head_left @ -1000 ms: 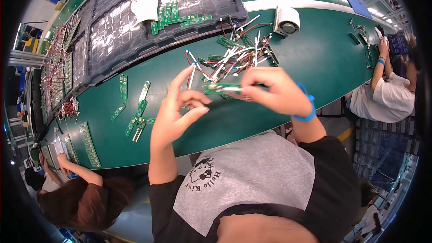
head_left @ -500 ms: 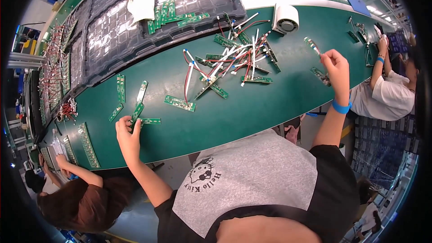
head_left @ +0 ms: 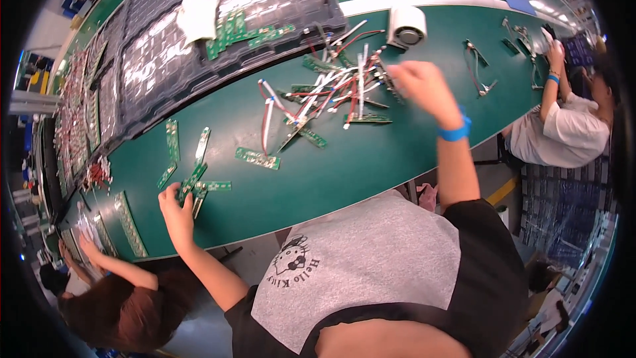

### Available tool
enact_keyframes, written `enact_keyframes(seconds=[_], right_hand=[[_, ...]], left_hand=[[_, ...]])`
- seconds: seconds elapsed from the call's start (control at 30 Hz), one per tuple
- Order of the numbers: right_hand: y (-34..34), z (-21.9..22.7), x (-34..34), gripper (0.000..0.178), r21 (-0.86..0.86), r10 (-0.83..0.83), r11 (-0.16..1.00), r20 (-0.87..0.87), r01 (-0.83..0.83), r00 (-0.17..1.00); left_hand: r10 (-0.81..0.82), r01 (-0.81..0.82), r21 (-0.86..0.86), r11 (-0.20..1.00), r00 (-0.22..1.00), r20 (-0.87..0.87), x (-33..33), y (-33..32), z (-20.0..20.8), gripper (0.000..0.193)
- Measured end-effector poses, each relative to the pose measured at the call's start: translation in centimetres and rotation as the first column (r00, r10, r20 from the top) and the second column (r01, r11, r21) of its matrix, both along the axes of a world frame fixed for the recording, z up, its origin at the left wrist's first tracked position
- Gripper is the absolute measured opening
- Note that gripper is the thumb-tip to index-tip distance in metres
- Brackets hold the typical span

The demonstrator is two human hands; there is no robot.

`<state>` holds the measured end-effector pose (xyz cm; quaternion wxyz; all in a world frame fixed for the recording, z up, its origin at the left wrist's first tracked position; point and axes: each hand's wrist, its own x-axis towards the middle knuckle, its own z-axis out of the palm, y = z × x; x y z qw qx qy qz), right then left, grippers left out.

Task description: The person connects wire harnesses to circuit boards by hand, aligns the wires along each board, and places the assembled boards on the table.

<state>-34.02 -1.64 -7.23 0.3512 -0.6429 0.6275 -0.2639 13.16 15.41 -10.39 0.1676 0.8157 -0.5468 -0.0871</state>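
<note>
At the left part of the green table, my left hand (head_left: 176, 215) has its fingers closed on a small green circuit board (head_left: 192, 181). Other loose boards, such as a short strip (head_left: 217, 186), lie around and under that one. Farther right, my right hand (head_left: 424, 89) hovers at the right edge of a tangled pile of circuit boards with white, red and black wires (head_left: 328, 93). Motion smears its fingers, and whether they grip anything is hidden. One wired board (head_left: 478, 56) lies apart, right of my right hand.
Behind the pile stand a black plastic tray (head_left: 152, 83) with a white glove (head_left: 197, 16) and several boards on it, and a white fan-like device (head_left: 407, 26). Co-workers' hands are busy at the far left (head_left: 93, 248) and far right (head_left: 555, 56).
My right hand has moved left to the pile, and the wired board it held now lies on the table at the right. My left hand has shifted slightly toward me.
</note>
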Motion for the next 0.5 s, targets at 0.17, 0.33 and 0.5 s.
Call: enact_keyframes(seconds=[0.17,0.33,0.5], right_hand=[[-2.9,-3.1,4.0,0.033,-0.146,-0.01,0.989,-0.208,-0.021,0.978],[-3.0,-3.0,4.3,0.028,-0.271,-0.066,0.961,-0.07,0.045,0.995],[-2.2,-1.0,5.2,0.026,-0.099,-0.088,0.993,-0.266,0.063,0.96]], left_hand=[[-0.002,0.002,0.022,1.0,0.999,-0.04,0.3,-0.4,-0.1,0.016],[0.017,-0.018,-0.014,1.0,0.994,-0.104,0.4,-0.3,-0.7,0.016],[0.097,-0.118,-0.081,0.99,0.97,-0.223,0.4,-0.9,-0.2,0.019]])
